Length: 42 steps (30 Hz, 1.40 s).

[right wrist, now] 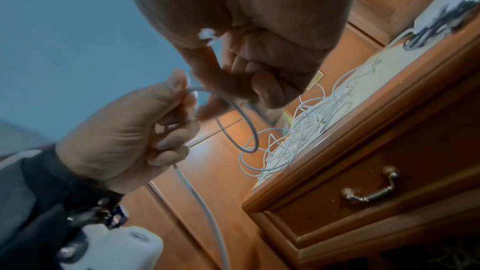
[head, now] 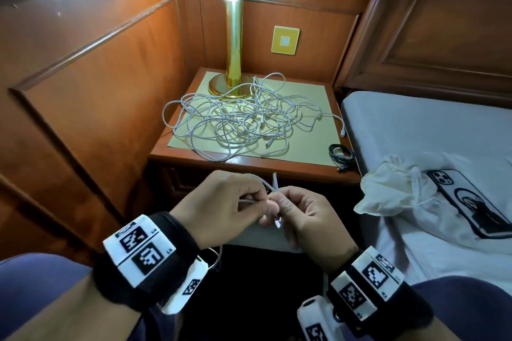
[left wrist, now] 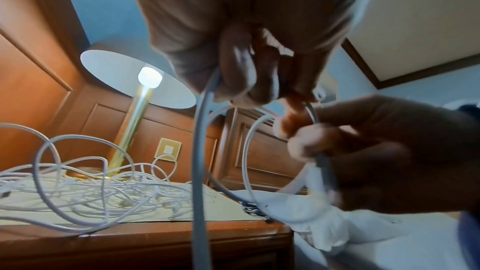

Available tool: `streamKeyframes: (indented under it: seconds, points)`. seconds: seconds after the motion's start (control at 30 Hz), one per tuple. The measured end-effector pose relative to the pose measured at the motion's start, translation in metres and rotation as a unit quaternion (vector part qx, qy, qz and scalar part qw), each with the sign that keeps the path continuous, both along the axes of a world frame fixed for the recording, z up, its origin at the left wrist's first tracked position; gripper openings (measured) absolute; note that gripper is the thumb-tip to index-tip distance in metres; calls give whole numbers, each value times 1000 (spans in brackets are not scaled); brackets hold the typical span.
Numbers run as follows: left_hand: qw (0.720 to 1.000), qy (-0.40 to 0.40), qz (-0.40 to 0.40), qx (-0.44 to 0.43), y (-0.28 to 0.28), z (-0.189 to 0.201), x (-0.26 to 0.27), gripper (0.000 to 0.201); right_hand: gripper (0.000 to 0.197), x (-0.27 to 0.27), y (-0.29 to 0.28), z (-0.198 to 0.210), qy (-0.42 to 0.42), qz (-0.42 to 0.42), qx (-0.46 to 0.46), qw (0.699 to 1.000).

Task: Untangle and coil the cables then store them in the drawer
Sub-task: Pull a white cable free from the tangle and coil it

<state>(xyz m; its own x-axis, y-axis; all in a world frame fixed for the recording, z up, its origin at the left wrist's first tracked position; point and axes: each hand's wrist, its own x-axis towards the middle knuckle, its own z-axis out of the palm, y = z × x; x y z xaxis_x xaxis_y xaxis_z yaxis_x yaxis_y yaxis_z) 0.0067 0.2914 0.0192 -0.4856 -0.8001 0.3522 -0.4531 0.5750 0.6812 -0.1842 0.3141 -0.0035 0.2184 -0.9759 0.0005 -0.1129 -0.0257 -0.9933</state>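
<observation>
Both hands work close to the body, in front of the worktop's near edge: the left hand (head: 221, 205) has its grip clamped on a white cable (right wrist: 233, 114), fingers curled round a small loop, while the right hand (head: 304, 213) pinches the same cable just beside it, its grip closed on the strand near a connector end. A long tail of that cable hangs down from the left hand toward the lap. On the worktop (head: 194, 159) beyond, near the lamp (head: 234, 44), lies the tangle of white cables (head: 243, 119), loops overlapping thickly, one of them over the lamp's base; a small black coil (head: 341, 155) sits at the right near corner. The drawer (right wrist: 369, 194) below looks shut. The likeliest trouble, I judge, is the hanging tail: if it twists as loops are added, the coil will kink or spring apart when one grip loosens. Whether this cable is free of the tangle I cannot tell; if not, a pull could tighten knots, drag the pile off the near edge, or tug at the lamp. On the bed to the right lie a white cloth bag (head: 393, 188) and a phone (head: 471, 202).
</observation>
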Motion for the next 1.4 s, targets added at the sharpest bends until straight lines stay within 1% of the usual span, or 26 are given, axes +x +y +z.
streamKeyframes:
  seconds: [0.1, 0.2, 0.27, 0.3, 0.4, 0.47, 0.5, 0.57, 0.63, 0.67, 0.73, 0.87, 1.03, 1.13, 1.2, 1.27, 1.33, 1.4]
  points:
    - [999, 23, 45, 1, -5, 1, 9, 35, 33, -3, -2, 3, -11, 7, 41, 999]
    - [997, 32, 36, 59, -15, 6, 25, 37, 39, -9, -5, 8, -19, 0, 66, 998]
    - [992, 47, 38, 107, -21, 4, 34, 36, 46, -13, -5, 14, -59, -4, 102, 993]
    - [991, 57, 41, 117, -23, 2, 36, 35, 47, -15, -4, 18, -81, 0, 114, 990]
    - [990, 83, 46, 104, -18, -5, 24, 36, 40, -14, -2, 23, -137, 22, 127, 982]
    - [991, 86, 23, 102, -13, -8, 10, 38, 37, -14, -1, 22, -157, 26, 122, 980]
    - [991, 84, 8, 106, -11, -10, 4, 32, 36, -14, -1, 22, -162, 25, 122, 979]
    - [992, 84, 1, 95, -9, -14, -4, 17, 30, -15, 0, 22, -169, 30, 120, 978]
    - [990, 98, 24, 96, -9, -19, -7, 20, 31, -14, 0, 21, -154, 44, 121, 980]
    - [991, 94, 37, 90, -9, -21, -8, 22, 31, -13, 1, 20, -146, 51, 126, 980]
    - [995, 58, 51, 68, -8, -22, -9, 24, 29, -10, 2, 18, -137, 60, 135, 979]
    - [997, -4, 47, 53, -7, -22, -11, 26, 34, -7, 2, 16, -119, 55, 152, 980]
    - [999, -31, 32, 28, -6, -18, -12, 37, 38, -6, 2, 18, -91, 58, 142, 984]
    - [999, -37, 30, 16, -7, -17, -12, 37, 35, -7, 2, 18, -113, 61, 147, 981]
    - [999, -9, 28, 19, -11, -15, -8, 32, 34, -8, 1, 19, -137, 48, 164, 976]
    - [998, 26, 23, 47, -17, -14, -1, 27, 34, -11, -1, 22, -166, 21, 179, 970]
    - [998, 23, 17, 63, -22, -12, 12, 31, 35, -19, -5, 26, -204, -26, 189, 960]
    - [998, 6, 42, 49, -30, -12, 32, 35, 38, -32, -11, 30, -231, -84, 194, 950]
